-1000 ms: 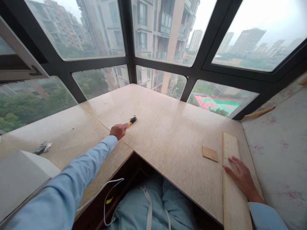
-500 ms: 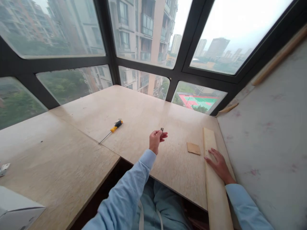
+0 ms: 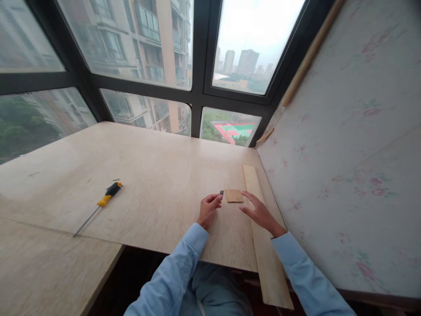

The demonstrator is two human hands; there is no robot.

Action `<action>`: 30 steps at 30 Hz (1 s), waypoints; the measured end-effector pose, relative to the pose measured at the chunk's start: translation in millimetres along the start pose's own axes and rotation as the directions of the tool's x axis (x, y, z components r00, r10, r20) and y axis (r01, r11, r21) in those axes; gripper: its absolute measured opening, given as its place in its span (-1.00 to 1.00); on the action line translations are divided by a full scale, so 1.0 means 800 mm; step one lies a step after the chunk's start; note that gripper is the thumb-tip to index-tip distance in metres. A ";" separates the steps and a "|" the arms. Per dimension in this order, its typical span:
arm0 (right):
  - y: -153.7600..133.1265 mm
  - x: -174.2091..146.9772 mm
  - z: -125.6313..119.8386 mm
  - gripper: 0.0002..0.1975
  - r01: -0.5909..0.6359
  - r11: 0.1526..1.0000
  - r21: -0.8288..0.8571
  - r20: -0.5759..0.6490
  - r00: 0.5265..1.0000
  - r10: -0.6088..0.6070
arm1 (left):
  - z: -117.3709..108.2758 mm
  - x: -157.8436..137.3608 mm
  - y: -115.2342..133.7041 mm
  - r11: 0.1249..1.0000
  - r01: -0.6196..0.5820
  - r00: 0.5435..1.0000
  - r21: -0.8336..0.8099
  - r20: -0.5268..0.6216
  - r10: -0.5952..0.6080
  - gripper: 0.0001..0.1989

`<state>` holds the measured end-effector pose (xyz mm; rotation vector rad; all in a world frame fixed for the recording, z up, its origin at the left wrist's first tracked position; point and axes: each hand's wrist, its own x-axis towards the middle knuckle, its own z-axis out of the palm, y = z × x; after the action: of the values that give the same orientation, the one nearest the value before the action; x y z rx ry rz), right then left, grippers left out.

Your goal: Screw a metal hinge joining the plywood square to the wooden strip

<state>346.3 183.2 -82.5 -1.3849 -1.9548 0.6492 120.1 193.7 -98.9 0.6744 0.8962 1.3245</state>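
Note:
My left hand (image 3: 208, 210) pinches a small dark metal plate (image 3: 222, 192) between thumb and fingers; its tip sticks out toward a thin square of wood (image 3: 233, 196) on the tabletop. On the other side of that square is my right hand (image 3: 260, 216), thumb and fingers spread and holding nothing. Its fingertips are at the square's right edge; whether they touch it I cannot tell. Beneath and beside the right hand lies a long pale wooden board (image 3: 269, 267), its near end jutting past the table's front edge.
A yellow and black screwdriver (image 3: 104, 200) lies on the marbled tabletop (image 3: 158, 175) to the left, with small slivers near its handle. A papered wall (image 3: 329, 175) bounds the right side, dark-framed windows (image 3: 197, 96) the back. The front edge has an inner corner at left.
The view has turned right. My right hand has left the long board and come beside the wooden square. My left hand has brought the metal plate near the square's left side.

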 end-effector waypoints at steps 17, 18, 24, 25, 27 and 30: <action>-0.012 0.039 -0.001 -0.69 -0.190 0.829 0.526 -0.037 0.969 0.245 | 0.060 0.038 -0.038 0.992 0.104 0.937 0.068 0.328 -0.121 -0.52; -0.009 0.040 0.000 -0.68 -0.206 0.807 0.553 -0.027 0.964 0.265 | 0.061 0.039 -0.039 0.991 0.105 0.935 0.083 0.331 -0.126 -0.50; 0.009 0.037 0.007 -0.64 -0.256 0.724 0.640 -0.015 0.938 0.345 | 0.060 0.039 -0.046 0.980 0.049 0.924 0.191 0.364 -0.117 -0.44; 0.011 0.036 0.009 -0.63 -0.257 0.722 0.643 -0.019 0.936 0.351 | 0.060 0.038 -0.047 0.977 0.020 0.921 0.213 0.377 -0.101 -0.46; 0.014 0.034 0.012 -0.62 -0.261 0.714 0.650 -0.021 0.933 0.360 | 0.060 0.036 -0.048 0.968 -0.037 0.915 0.250 0.398 -0.068 -0.50; 0.016 0.033 0.014 -0.63 -0.266 0.707 0.655 -0.021 0.930 0.368 | 0.061 0.035 -0.051 0.951 -0.089 0.913 0.297 0.406 -0.041 -0.53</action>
<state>339.8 212.0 -93.5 -1.2676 -1.1810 1.2099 183.0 218.7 -112.5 1.1650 0.7564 1.0139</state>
